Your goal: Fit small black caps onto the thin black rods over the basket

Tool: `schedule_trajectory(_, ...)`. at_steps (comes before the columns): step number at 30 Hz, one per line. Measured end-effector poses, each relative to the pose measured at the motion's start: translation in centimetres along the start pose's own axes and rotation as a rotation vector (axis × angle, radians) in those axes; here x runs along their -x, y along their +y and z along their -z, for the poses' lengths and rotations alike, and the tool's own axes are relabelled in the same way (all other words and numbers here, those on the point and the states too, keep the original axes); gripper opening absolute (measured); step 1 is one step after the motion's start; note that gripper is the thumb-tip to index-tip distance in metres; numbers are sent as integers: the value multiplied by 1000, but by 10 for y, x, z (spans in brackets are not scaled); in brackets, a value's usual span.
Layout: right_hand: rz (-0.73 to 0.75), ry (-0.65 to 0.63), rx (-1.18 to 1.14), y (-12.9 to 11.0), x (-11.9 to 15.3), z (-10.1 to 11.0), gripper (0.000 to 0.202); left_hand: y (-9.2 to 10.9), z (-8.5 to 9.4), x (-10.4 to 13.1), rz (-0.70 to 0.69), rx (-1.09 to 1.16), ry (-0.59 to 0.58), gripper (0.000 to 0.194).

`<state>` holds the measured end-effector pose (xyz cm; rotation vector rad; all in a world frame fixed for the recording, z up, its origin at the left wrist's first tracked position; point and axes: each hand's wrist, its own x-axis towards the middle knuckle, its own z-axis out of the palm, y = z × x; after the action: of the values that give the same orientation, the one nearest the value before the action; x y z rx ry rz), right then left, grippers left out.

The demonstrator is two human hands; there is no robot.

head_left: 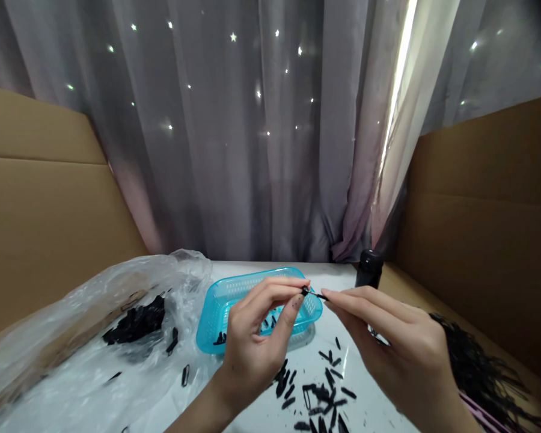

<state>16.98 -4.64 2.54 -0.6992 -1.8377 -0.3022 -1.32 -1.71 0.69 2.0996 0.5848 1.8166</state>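
Both hands meet above the white desk [379,409], just in front of the blue plastic basket [216,340], and share one small black clip piece [313,294] between them. The left hand [256,343] has its grip closed on the piece: thumb and forefinger pinch its left end, with the remaining fingers curled loosely below. The right hand [397,343] comes in from the other side, its grip also closed, fingertips pressed on the right end of the same piece, so the black part spans the narrow gap between the two sets of fingertips and is largely hidden by them. The piece sits at the very tips of the fingers, not in either palm, and hangs clear of the basket's near rim. Inside the basket lie a few more black pieces, partly hidden by the left hand. On the desk below the hands, loose black pieces [318,394] are scattered. To the left a crumpled clear plastic bag [94,325] holds a dark heap of similar parts [137,322]. A black bottle cap [368,269] stands behind the right hand, and a bundle of thin black strands [473,367] lies at the right edge. Cardboard panels [40,210] flank the desk, with a grey curtain [252,132] behind.
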Motion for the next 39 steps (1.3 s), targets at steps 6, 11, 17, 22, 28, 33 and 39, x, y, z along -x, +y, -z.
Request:
schedule_trajectory(6, 2, -73, -203, -11, -3, -2, 18, -9, -4, -1, 83, 17, -13, 15)
schedule_trajectory(11, 77, -149, -344, -21, -2, -7, 18, -26, -13, -4, 284, 280, -56, 12)
schedule_trajectory(17, -92, -9, -81, -9, -6, 2, 17, -11, -6, -8, 265, 521, -45, 13)
schedule_trajectory(22, -52, 12, -9, -12, -4, 3, 17, -5, -3, -7, 231, 524, 7, 12)
schedule_trajectory(28, -12, 40, 70, -15, -1, 4, 18, -1, -2, -8, 187, 451, 10, 13)
schedule_trajectory(33, 19, 26, 109, -15, 0, 7, 19, 2, -2, -7, 186, 437, 2, 20)
schedule_trajectory(39, 26, 22, 114, -16, 0, 9, 20, 3, -4, -7, 180, 408, 16, 20)
